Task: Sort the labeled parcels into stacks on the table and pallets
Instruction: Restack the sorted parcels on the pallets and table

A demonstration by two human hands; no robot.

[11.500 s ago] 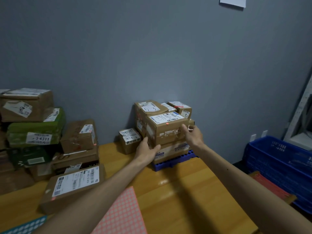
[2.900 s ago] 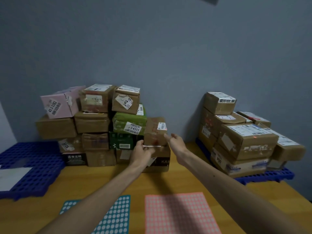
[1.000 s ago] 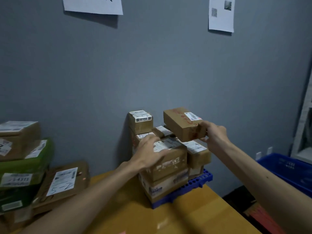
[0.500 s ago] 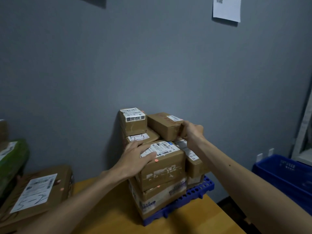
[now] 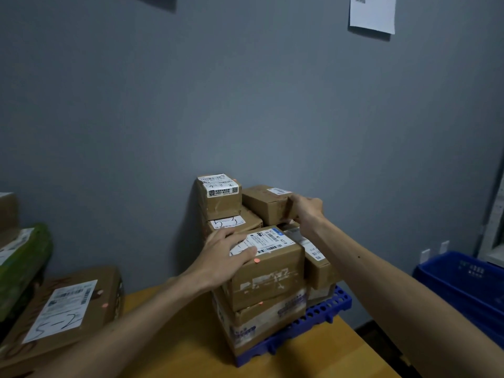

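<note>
The table [image 5: 300, 358] is closest. On it, at 8 o'clock, lies a flat box [image 5: 62, 309]. In the middle, a blue pallet [image 5: 321, 315] holds a pile of brown boxes. The left hand [image 5: 226, 255] lies flat, fingers spread, on the big box [image 5: 270, 276] at the front of the pile. I think it keeps the pile steady.

At 1 o'clock from it, the right hand [image 5: 306, 211] curls its fingers round the end of the small box [image 5: 266, 204]. That box is high at the back of the pile, with a tall box [image 5: 219, 197] just beside it at 9 o'clock.

The small box is stiff brown card with a white label on top. It looks light. Its short ends seem best to hold.
</note>
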